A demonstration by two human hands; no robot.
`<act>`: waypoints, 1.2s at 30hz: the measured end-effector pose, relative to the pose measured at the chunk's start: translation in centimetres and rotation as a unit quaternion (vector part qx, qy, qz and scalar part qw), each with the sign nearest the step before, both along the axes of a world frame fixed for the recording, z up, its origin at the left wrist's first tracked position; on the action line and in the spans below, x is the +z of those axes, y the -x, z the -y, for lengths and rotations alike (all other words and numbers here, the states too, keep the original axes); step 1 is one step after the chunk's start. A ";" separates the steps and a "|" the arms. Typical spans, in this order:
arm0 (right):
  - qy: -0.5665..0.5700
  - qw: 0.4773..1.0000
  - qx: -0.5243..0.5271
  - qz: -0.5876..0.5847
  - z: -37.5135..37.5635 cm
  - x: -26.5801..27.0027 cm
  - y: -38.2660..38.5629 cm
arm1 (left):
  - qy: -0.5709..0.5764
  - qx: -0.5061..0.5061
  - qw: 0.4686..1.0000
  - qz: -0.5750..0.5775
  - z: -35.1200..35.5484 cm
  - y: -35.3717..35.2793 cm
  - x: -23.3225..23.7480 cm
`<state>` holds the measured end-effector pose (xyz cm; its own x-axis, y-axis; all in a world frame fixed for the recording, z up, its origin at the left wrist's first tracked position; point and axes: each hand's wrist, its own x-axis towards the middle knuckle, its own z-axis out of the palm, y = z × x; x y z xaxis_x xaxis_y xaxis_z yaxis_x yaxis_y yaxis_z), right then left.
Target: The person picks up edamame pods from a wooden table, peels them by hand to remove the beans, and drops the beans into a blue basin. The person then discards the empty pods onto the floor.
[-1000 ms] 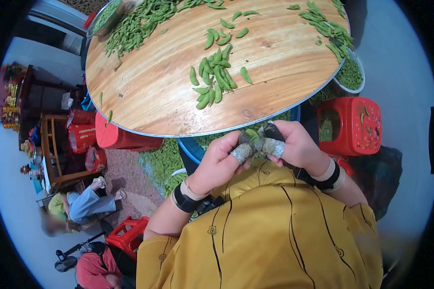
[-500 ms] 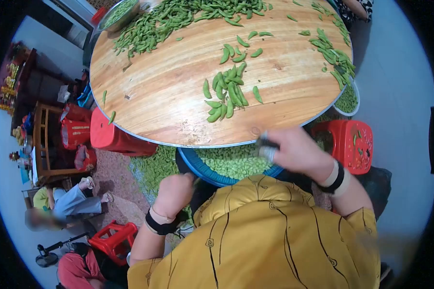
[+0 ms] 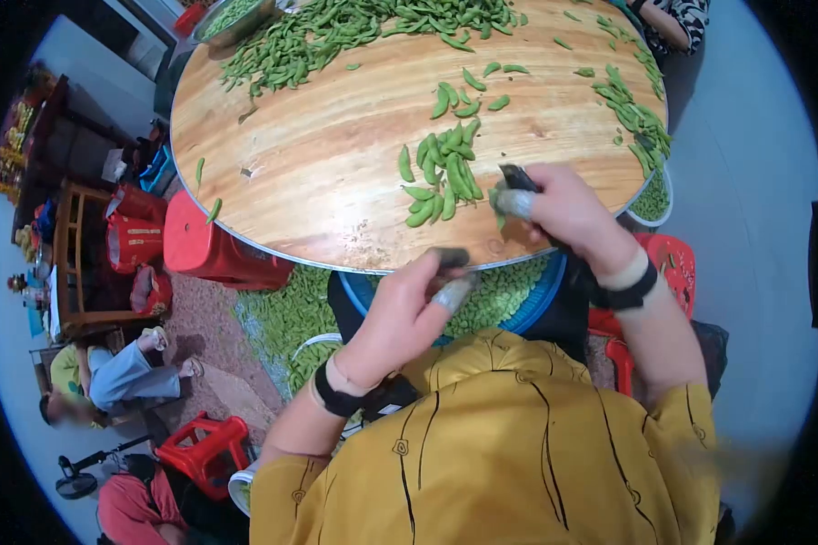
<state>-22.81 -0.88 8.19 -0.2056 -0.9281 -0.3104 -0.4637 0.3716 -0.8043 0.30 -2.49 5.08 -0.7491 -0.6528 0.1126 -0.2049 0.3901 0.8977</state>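
Note:
My right hand (image 3: 563,213), with taped fingertips, reaches over the round wooden table (image 3: 318,154). Its thumb and forefinger pinch a green pod (image 3: 497,207) at the right edge of a small pile of pods (image 3: 445,173). My left hand (image 3: 409,304), also taped, hovers at the table's near edge above a blue basin of shelled beans (image 3: 518,289). Its fingers are loosely apart and I see nothing in it.
A large heap of pods (image 3: 364,23) and a metal bowl (image 3: 232,16) sit at the table's far side. More pods (image 3: 632,109) lie along the right rim. Red stools (image 3: 218,254) and empty shells (image 3: 286,313) are on the floor. Another person's arm (image 3: 673,18) is at the top right, with people seated at the lower left.
My hands have parted from in front of my chest. The right hand went up onto the table to the pod pile. The left dropped to my side, then rose to the table edge.

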 end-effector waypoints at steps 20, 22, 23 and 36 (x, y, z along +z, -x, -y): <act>0.014 0.976 0.030 0.214 -8.1 0.3 -2.8 | -0.285 0.028 0.954 -0.086 -1.3 2.9 -0.9; 0.017 0.974 0.027 0.224 -8.2 -0.1 -2.7 | -0.256 0.023 0.963 -0.083 -1.3 2.9 -0.8; 0.027 0.969 0.025 0.244 -8.2 -0.4 -2.7 | -0.128 0.018 0.991 -0.037 -1.3 2.8 -0.4; -0.110 0.781 -0.011 0.614 -8.9 0.8 -2.0 | -0.652 -0.138 0.702 -0.251 -0.7 1.7 -0.7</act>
